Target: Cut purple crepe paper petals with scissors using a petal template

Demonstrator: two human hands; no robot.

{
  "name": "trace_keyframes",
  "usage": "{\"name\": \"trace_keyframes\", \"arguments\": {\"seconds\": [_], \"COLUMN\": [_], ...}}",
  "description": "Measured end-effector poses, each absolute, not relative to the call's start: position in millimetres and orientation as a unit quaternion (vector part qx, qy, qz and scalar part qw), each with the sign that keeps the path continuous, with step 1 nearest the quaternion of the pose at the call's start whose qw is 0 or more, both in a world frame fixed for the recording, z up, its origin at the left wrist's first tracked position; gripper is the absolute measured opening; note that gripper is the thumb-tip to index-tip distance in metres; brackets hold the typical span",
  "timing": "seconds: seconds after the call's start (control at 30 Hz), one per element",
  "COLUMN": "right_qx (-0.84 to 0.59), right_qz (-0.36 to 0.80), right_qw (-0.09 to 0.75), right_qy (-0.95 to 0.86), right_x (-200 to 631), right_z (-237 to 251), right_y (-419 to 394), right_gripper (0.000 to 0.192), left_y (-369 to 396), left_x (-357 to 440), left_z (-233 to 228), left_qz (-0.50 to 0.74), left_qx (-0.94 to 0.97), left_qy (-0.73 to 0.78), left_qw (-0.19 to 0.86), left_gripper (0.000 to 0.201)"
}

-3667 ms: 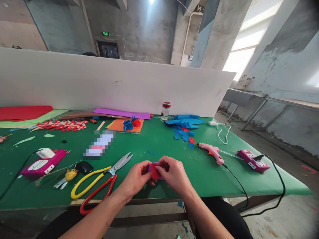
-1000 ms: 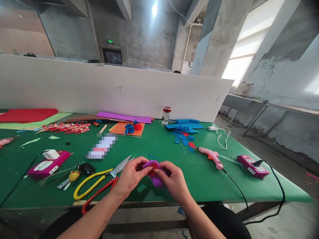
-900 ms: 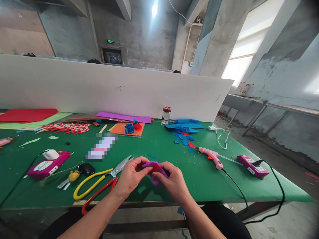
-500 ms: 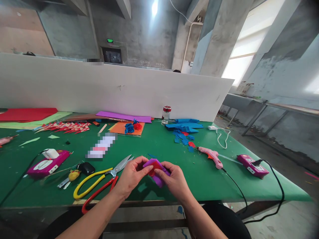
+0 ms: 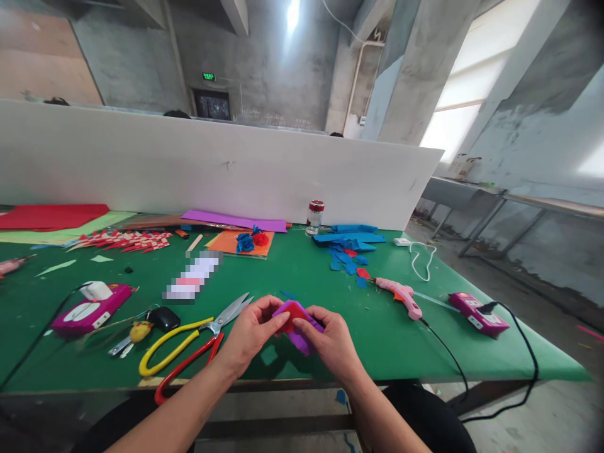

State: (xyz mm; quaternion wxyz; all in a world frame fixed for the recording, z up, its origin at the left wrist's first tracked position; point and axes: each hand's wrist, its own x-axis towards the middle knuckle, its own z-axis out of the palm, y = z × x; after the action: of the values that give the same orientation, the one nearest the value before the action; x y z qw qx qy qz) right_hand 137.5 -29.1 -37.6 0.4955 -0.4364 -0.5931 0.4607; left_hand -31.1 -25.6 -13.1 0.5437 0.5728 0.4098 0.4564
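Observation:
Both hands meet above the front of the green table, pinching a folded purple paper (image 5: 302, 343) with a small red paper piece (image 5: 295, 311) laid against it. My left hand (image 5: 257, 330) grips the left side, its thumb pressed on the red piece. My right hand (image 5: 330, 340) holds the right side, thumb near the red piece's lower edge. The fingers behind the papers are hidden. Just left of my left hand lies a pair of scissors (image 5: 214, 327) with one yellow and one red handle, blades apart. A pink glue gun (image 5: 401, 297) rests to the right of my right hand.
Blue paper scraps (image 5: 346, 258), a red-lidded glass jar (image 5: 314, 218) and blue and red paper flowers (image 5: 252, 240) lie farther back. Purple power strips (image 5: 479, 314) with black cords sit at both sides. Keys with a yellow charm (image 5: 140, 331) lie left. A white board (image 5: 217, 163) stands behind.
The purple paper and red piece have tilted slightly in my fingers, and more of the red piece shows. Both hands stay in nearly the same place.

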Motion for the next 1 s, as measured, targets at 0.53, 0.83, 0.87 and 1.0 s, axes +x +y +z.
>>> {"name": "trace_keyframes", "arguments": {"seconds": [0.53,0.83,0.87,1.0], "right_qx": [-0.423,-0.413,-0.412,-0.405], "right_qz": [0.582,0.584,0.586,0.597], "right_qw": [0.552,0.571,0.57,0.567], "right_qy": [-0.421,-0.403,-0.403,-0.398], "right_x": [138.0,133.2,132.5,130.7], "right_z": [-28.8,-31.9,-32.8,-34.9], "right_y": [-30.3,-31.7,-31.7,-31.6], "right_gripper": [0.038,0.037,0.037,0.036], "left_y": [-21.6,-29.0,-28.9,-27.7], "left_x": [-39.9,-26.7,-27.0,-28.9], "left_z": [-11.2,-14.5,-14.3,-14.4], "left_qz": [0.481,0.433,0.436,0.444], "left_qx": [0.528,0.593,0.593,0.586], "left_qy": [0.412,0.42,0.426,0.44], "left_qw": [0.566,0.533,0.527,0.515], "left_gripper": [0.025,0.03,0.03,0.031]}}
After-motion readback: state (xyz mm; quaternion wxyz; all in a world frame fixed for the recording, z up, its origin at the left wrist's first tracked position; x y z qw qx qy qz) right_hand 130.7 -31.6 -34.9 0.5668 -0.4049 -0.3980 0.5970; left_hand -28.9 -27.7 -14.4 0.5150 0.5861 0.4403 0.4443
